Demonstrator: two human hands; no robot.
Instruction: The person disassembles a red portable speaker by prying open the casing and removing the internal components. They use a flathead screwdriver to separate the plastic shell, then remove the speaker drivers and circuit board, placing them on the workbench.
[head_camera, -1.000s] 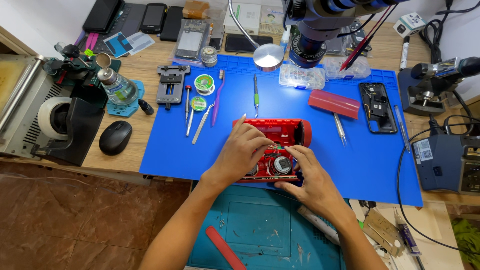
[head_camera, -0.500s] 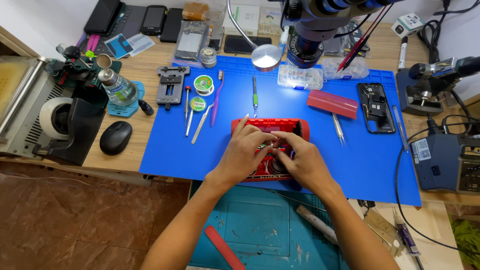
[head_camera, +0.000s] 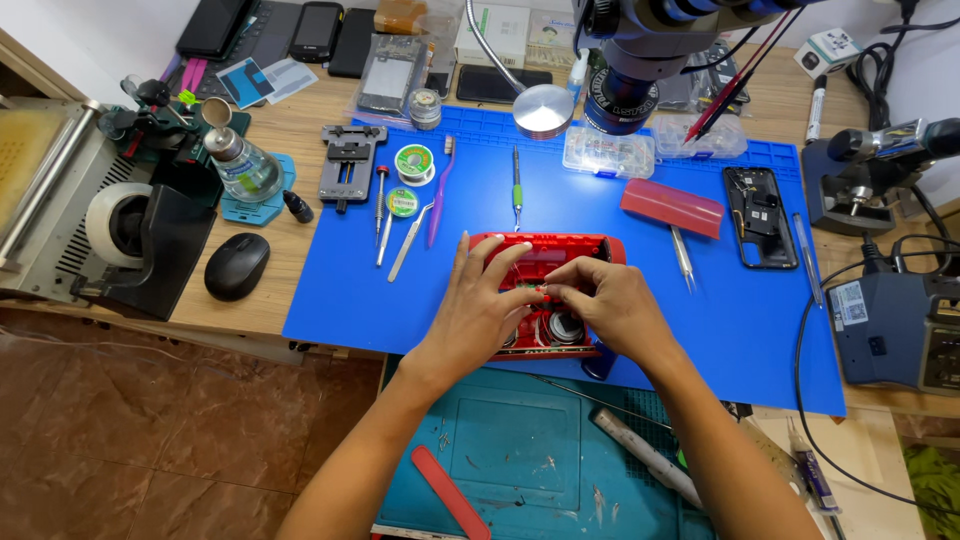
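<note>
Flanking red speaker — tweezers, red cover

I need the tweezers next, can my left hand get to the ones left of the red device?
Probably yes. The left hand rests on the red device, and the tweezers lie just to its left on the blue mat, with nothing between.

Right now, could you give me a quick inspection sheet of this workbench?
Surface: blue mat on a wooden bench.
Job's things: opened red device, insides showing.
Clutter: tweezers, screwdriver, black mouse, parts box, opened phone.
Hands: left hand rests on the device; right hand pinches something small inside it.
Cables: black cables at the right edge.
Surroundings: microscope overhead, tiled floor.
</note>
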